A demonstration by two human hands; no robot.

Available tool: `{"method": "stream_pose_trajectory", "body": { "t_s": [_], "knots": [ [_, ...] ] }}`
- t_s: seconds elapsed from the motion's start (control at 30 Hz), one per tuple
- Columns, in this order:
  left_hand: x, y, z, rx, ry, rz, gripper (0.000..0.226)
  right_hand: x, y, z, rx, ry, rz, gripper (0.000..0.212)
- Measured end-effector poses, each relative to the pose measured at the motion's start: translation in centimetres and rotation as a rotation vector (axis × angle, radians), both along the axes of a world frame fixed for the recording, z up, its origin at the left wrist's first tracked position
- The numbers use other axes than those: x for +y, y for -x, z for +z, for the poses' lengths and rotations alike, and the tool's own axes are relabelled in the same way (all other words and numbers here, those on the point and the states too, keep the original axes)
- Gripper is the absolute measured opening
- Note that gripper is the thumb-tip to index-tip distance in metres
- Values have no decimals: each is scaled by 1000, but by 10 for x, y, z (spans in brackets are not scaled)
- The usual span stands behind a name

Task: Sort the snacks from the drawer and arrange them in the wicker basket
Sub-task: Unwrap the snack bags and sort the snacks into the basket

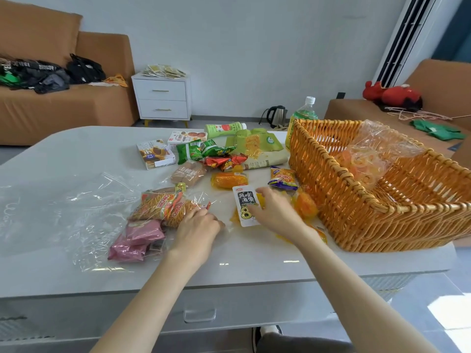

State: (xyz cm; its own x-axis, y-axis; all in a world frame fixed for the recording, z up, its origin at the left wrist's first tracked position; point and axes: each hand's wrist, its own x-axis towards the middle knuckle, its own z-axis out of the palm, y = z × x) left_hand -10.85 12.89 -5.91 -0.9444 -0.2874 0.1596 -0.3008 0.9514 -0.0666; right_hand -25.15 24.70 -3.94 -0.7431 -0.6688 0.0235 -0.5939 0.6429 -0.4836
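The right hand (275, 212) lies on the white pouch (245, 205) with the black label. The thumb is at the pouch's upper right edge and the bent fingers press on its lower part, so the hand holds it against the table (229, 266). The left hand (197, 225) has its fingers curled at the edge of a clear bag (107, 220), touching the orange stick-snack packets (163, 206) inside. From this angle I cannot tell if it pinches the film or only rests on it. Pink packets (137, 238) lie in the same bag, nearer to the person.

The wicker basket (369, 225) stands on the right part of the table, just beside the right hand. A divider splits it, and the far compartment holds a clear bag of orange ring snacks (362, 161).

Between the right hand and the basket wall lie orange jelly packets (304, 203), and a purple and orange packet (283, 178) is just behind them. A yellow corn packet (229, 179) lies beyond the pouch. Farther back there are green packets (204, 150), a red packet (226, 161), two boxes (155, 154), a lying green bottle (224, 128) and a large green pouch (257, 143). An upright bottle with a white cap (305, 110) stands behind the basket corner, partly hidden by it.
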Motion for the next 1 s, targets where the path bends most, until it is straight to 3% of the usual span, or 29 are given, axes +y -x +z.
{"method": "stream_pose_trajectory", "body": {
  "t_s": [0.1, 0.3, 0.4, 0.63, 0.8, 1.0],
  "knots": [
    [0, -4, 5, 17, -63, -13, 46, -21, -7, -10, 12, -34, -29, 74],
    [-5, -2, 15, 156, -340, -9, 34, -29, 4, -2, -179, 200, -198, 37],
    [-6, 4, 21, 263, -421, -24, 32, -20, 20, 5, -221, 265, -242, 31],
    [-17, 34, 43, 329, -476, -54, 33, 8, 63, 20, -244, 230, -327, 17],
    [-49, 82, 42, 112, -360, 7, 43, 1, 81, 11, -226, 144, -317, 15],
    [-72, 135, 14, -201, -369, 62, 57, -7, 90, 1, -276, -33, -290, 11]
  ]
}}
